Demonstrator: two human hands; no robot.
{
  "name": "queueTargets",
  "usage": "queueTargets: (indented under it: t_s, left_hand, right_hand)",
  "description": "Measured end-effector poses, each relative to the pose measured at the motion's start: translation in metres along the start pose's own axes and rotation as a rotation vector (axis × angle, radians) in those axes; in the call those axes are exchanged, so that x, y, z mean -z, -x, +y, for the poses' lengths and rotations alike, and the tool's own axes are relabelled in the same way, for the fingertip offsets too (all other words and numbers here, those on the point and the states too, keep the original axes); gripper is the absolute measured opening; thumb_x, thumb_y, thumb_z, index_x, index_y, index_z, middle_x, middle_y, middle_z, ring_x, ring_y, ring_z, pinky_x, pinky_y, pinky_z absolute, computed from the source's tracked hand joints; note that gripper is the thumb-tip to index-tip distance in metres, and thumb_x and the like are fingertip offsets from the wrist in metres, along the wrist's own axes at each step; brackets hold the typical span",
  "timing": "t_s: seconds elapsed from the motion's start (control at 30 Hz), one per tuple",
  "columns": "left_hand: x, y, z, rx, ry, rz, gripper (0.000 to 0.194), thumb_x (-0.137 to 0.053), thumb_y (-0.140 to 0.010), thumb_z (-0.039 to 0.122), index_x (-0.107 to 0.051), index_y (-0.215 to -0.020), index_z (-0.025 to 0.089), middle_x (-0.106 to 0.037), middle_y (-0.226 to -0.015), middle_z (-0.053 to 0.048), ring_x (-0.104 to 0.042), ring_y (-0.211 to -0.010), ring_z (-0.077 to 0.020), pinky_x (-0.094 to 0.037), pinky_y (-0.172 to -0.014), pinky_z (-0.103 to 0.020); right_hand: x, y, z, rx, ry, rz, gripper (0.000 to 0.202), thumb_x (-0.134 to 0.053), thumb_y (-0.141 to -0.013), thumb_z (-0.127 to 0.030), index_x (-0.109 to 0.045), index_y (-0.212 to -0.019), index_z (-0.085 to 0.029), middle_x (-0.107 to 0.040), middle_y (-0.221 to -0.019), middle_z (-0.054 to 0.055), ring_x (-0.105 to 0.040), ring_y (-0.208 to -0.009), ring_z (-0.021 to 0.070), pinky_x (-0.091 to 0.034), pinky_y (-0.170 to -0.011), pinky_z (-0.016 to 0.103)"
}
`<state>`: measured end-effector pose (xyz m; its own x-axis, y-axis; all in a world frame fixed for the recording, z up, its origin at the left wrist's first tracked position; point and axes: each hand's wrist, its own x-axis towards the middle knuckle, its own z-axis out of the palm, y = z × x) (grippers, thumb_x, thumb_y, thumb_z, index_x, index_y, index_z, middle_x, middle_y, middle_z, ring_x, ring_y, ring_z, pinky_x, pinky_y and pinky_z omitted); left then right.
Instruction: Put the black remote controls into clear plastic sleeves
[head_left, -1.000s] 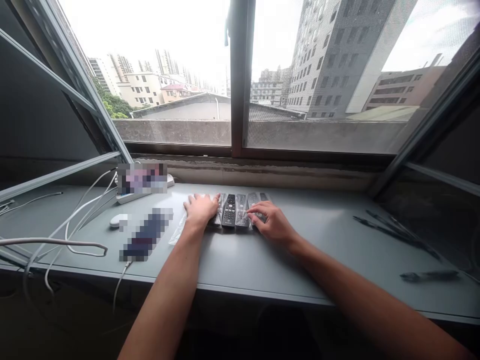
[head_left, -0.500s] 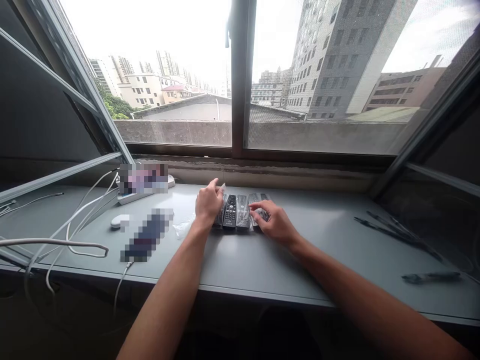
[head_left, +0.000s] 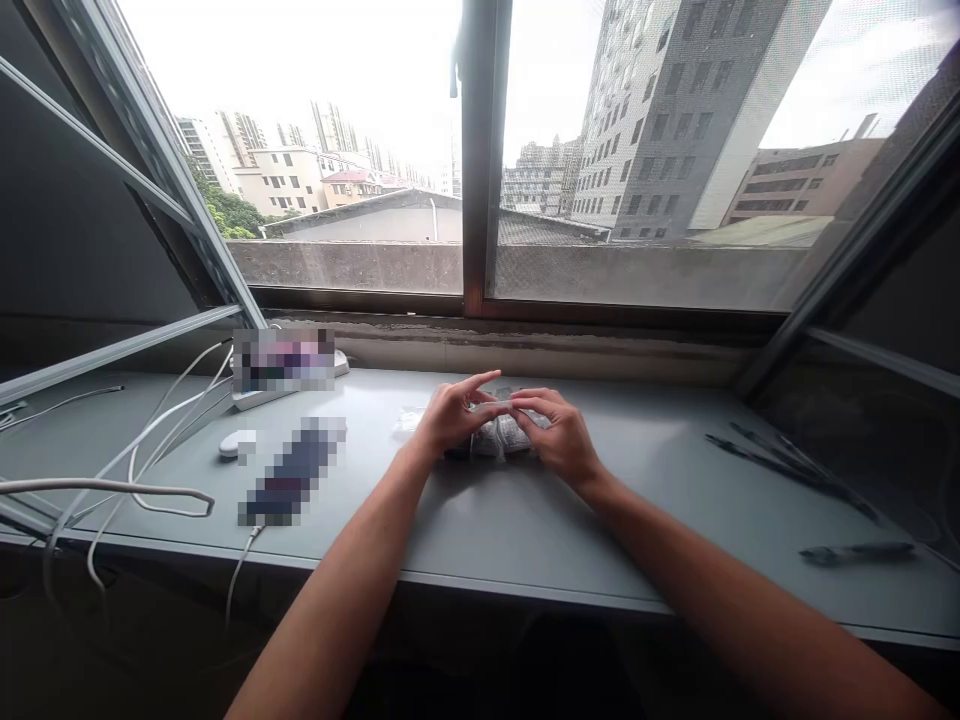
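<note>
My left hand and my right hand meet above a row of remotes on the grey desk. Between their fingertips is a thin pale strip, pinched by both hands; what it belongs to is too small to tell. Below them lie remotes in clear plastic sleeves, largely covered by my hands. The dark lower end of another remote shows under my left hand. A crumpled clear plastic piece rests left of my left wrist.
A phone with a cable lies at the left, near a white rounded object and a white power strip. Loose white cables hang over the left edge. Dark cables and a pen lie right.
My left hand has moved right, over the remotes, to meet my right hand. My right hand has shifted only slightly. The remotes are now more covered.
</note>
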<state>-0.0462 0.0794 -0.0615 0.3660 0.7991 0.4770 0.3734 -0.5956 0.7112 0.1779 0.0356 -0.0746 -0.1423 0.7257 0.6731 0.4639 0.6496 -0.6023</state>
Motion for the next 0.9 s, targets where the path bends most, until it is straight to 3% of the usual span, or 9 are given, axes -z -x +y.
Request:
queueTargets:
  t_s: [0.07, 0.17, 0.3, 0.47, 0.67, 0.9]
  left_hand:
    - [0.0012, -0.0004, 0.0017, -0.043, -0.043, 0.022, 0.06, -0.084, -0.092, 0.052, -0.072, -0.146, 0.027, -0.085, -0.11, -0.006, -0.08, -0.099, -0.0272, -0.058, -0.099, -0.04]
    - [0.0029, -0.0015, 0.0023, -0.136, -0.098, 0.03, 0.031, -0.077, -0.098, 0.048, -0.084, -0.118, 0.026, -0.084, -0.111, -0.007, -0.078, -0.1, -0.0257, -0.057, -0.098, -0.037]
    - [0.0038, -0.0033, -0.0001, -0.186, -0.14, 0.115, 0.03, -0.074, -0.101, 0.049, -0.085, -0.092, 0.023, -0.083, -0.095, -0.007, -0.074, -0.084, -0.0218, -0.055, -0.083, -0.033]
    - [0.0043, -0.0041, -0.0022, -0.174, -0.135, 0.241, 0.031, -0.082, -0.095, 0.053, -0.083, -0.087, 0.023, -0.08, -0.083, -0.003, -0.068, -0.073, -0.0183, -0.05, -0.073, -0.031]
    - [0.0035, -0.0033, -0.0048, -0.184, -0.071, 0.163, 0.029, -0.079, -0.098, 0.052, -0.088, -0.094, 0.025, -0.083, -0.094, -0.005, -0.073, -0.081, -0.0213, -0.053, -0.08, -0.032]
    - [0.0047, -0.0028, -0.0037, -0.193, -0.064, 0.089, 0.024, -0.076, -0.101, 0.049, -0.09, -0.102, 0.03, -0.085, -0.105, -0.007, -0.078, -0.098, -0.0269, -0.056, -0.091, -0.036]
  right_hand:
    - [0.0014, -0.0009, -0.001, 0.012, 0.016, 0.032, 0.014, -0.072, -0.103, -0.032, -0.084, -0.105, -0.026, -0.081, -0.111, 0.009, -0.074, -0.11, 0.0303, -0.059, -0.103, 0.049]
    - [0.0018, -0.0017, 0.0, 0.013, 0.036, 0.077, 0.015, -0.071, -0.104, -0.034, -0.083, -0.105, -0.025, -0.08, -0.106, 0.009, -0.074, -0.103, 0.0292, -0.06, -0.097, 0.047]
    - [0.0007, -0.0016, 0.0022, 0.008, 0.026, 0.131, 0.016, -0.073, -0.104, -0.035, -0.083, -0.11, -0.025, -0.078, -0.111, 0.009, -0.074, -0.104, 0.0284, -0.06, -0.096, 0.045]
    - [0.0007, -0.001, -0.0008, 0.067, 0.016, 0.1, 0.013, -0.072, -0.104, -0.029, -0.084, -0.109, -0.028, -0.078, -0.108, 0.007, -0.073, -0.104, 0.0282, -0.059, -0.096, 0.045]
    - [0.0005, -0.002, -0.0031, 0.061, 0.009, 0.079, 0.017, -0.077, -0.1, -0.031, -0.081, -0.116, -0.028, -0.08, -0.114, 0.008, -0.073, -0.108, 0.0302, -0.058, -0.1, 0.047]
    - [-0.001, -0.0022, 0.0024, 0.006, 0.012, 0.058, 0.014, -0.073, -0.102, -0.038, -0.082, -0.101, -0.027, -0.081, -0.099, 0.007, -0.074, -0.1, 0.0297, -0.059, -0.095, 0.047]
